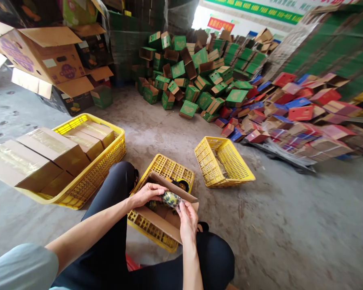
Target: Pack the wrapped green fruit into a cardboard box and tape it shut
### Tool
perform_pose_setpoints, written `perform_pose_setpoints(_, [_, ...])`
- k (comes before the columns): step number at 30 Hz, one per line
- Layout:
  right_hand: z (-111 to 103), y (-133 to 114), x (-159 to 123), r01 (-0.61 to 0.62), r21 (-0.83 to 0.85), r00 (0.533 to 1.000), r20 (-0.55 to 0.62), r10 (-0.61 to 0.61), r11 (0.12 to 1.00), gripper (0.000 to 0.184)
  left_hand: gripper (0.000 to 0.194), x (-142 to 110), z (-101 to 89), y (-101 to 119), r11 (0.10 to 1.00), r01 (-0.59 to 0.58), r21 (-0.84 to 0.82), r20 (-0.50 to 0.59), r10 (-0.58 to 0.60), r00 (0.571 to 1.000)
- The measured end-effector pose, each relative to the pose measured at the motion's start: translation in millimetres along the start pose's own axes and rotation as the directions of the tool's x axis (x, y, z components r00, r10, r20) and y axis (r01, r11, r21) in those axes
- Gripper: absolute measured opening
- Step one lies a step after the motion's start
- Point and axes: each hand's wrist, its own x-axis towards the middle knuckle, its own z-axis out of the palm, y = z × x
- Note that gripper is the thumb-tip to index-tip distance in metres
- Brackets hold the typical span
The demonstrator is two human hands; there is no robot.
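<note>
Between my two hands is a small clear plastic packet (pixel 172 199) with a yellow-green and dark patchy pattern; its contents I cannot make out. My left hand (pixel 148 194) pinches one end, and my right hand (pixel 188 217) grips the other. Below the packet, an open cardboard box (pixel 161 225) rests on an upturned yellow plastic crate (pixel 133 219). Part of the box's inside shows dark-and-green items, mostly hidden by my hands. At the box's far side lies a yellow and black tool (pixel 181 184) with a round ring, resembling a tape dispenser.
A yellow crate (pixel 121 141) at left holds several taped cardboard boxes (pixel 53 149). Another yellow crate (pixel 238 161) stands tilted to the right. Heaps of green boxes (pixel 189 108) and red and blue boxes (pixel 301 112) lie farther back. Large cartons (pixel 54 60) are stacked at back left.
</note>
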Motion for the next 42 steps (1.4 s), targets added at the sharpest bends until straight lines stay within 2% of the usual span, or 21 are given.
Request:
perform_pose_setpoints(3, [-3.4, 1.0, 1.8, 0.019, -0.017, 1.0, 0.002, -0.019, 1.0, 0.05, 0.066, -0.7, 0.0, 2.4, 0.999, 0.042, -0.023, 0.008, -0.042, 0.999])
perform_pose_setpoints(7, [-8.1, 2.9, 2.5, 0.063, -0.092, 0.998, 0.03, -0.06, 0.994, 0.051, 0.077, -2.1, 0.2, 1.6, 0.973, 0.23, -0.014, 0.041, -0.229, 0.972])
perform_pose_setpoints(10, [-9.3, 3.4, 2.2, 0.095, -0.138, 0.993, 0.08, -0.085, 0.986, 0.046, 0.073, -3.0, 0.3, -0.3, 0.956, 0.294, 0.016, 0.108, -0.294, 0.95])
perform_pose_setpoints(12, [-8.5, 3.3, 2.1, 0.116, -0.146, 0.991, 0.086, -0.105, 0.982, 0.044, 0.067, -3.0, 0.1, -0.9, 0.967, 0.256, 0.004, 0.126, -0.254, 0.959])
perform_pose_setpoints(16, [-4.6, 3.5, 1.5, 0.1, -0.111, 0.992, 0.084, -0.091, 0.989, 0.044, 0.066, -1.5, -1.2, -1.9, 0.988, 0.144, -0.049, 0.095, -0.139, 0.986])
perform_pose_setpoints(20, [-2.6, 3.4, 1.9, 0.014, -0.003, 0.996, 0.083, -0.013, 1.0, 0.052, 0.066, -1.0, -1.9, -4.1, 0.997, 0.059, -0.048, 0.069, -0.055, 0.996])
perform_pose_setpoints(25, [-4.3, 2.9, 4.2, -0.141, 0.148, 0.989, 0.061, 0.134, 0.979, 0.06, 0.065, -3.2, -2.2, -3.6, 0.999, -0.01, 0.046, 0.092, 0.006, 0.996])
perform_pose_setpoints(28, [-2.9, 3.1, 2.0, -0.198, 0.119, 0.98, 0.037, 0.195, 0.973, 0.067, 0.07, -3.8, -1.8, -2.7, 0.997, -0.039, 0.062, 0.141, 0.03, 0.99])
perform_pose_setpoints(31, [-0.5, 3.7, -1.3, -0.241, 0.059, 0.968, 0.086, 0.236, 0.969, 0.071, 0.08, -4.0, -0.8, -2.5, 0.998, -0.048, 0.047, 0.182, 0.039, 0.983])
perform_pose_setpoints(35, [-0.7, 7.3, -0.7, -0.186, 0.02, 0.977, 0.112, 0.183, 0.982, 0.07, 0.103, -5.7, 1.4, -2.3, 0.999, -0.028, 0.031, 0.188, 0.021, 0.982])
perform_pose_setpoints(37, [-2.2, 10.7, 1.7, -0.144, 0.015, 0.983, 0.12, 0.141, 0.99, 0.068, 0.106, -6.6, 2.5, -1.9, 1.0, -0.005, 0.022, 0.166, 0.002, 0.986])
perform_pose_setpoints(42, [-5.0, 15.5, 5.5, -0.08, -0.013, 0.99, 0.118, 0.081, 0.997, 0.062, 0.086, -6.0, 2.1, -1.1, 0.997, 0.073, 0.019, 0.042, -0.074, 0.996])
